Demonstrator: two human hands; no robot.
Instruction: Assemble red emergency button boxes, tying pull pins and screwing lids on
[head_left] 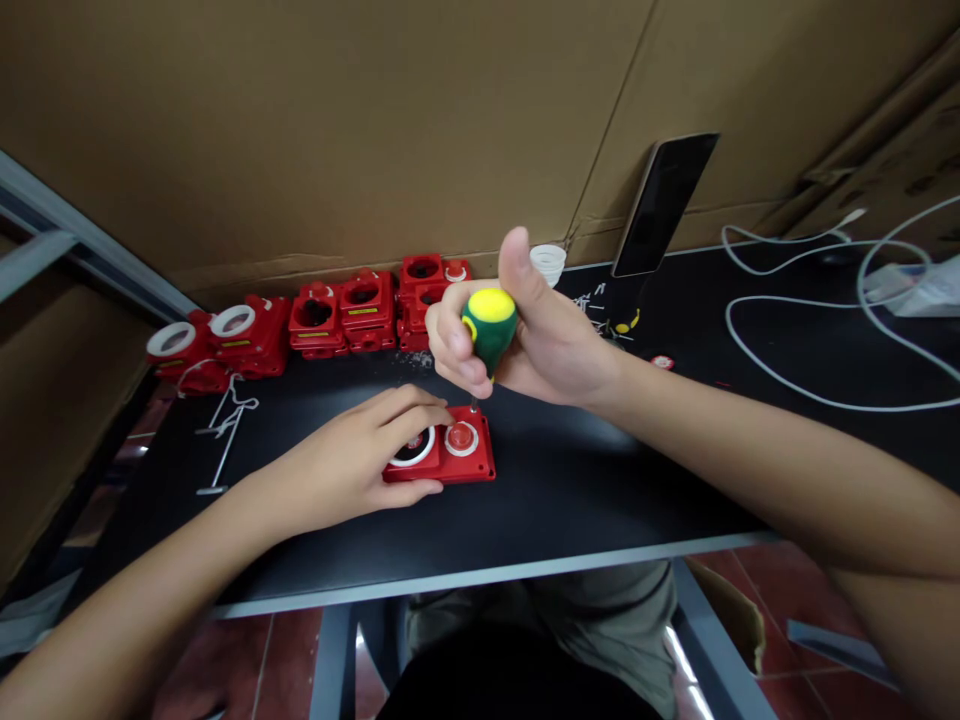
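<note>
A flat red device (459, 458) with a round white-ringed black part and a red button lies on the black table (570, 490). My left hand (360, 455) rests on its left side, fingers laid over the white ring, thumb against the front edge. My right hand (525, 330) is closed round a screwdriver (490, 325) with a green handle and yellow cap, held upright. Its thin shaft points down at the device's upper edge.
Several red housings (352, 310) stand in a row at the back by the cardboard wall. Wire pieces (225, 425) lie at left. A white cup (548, 262), a leaning phone (664, 205), small screws (600, 315) and white cables (810, 330) lie to the right.
</note>
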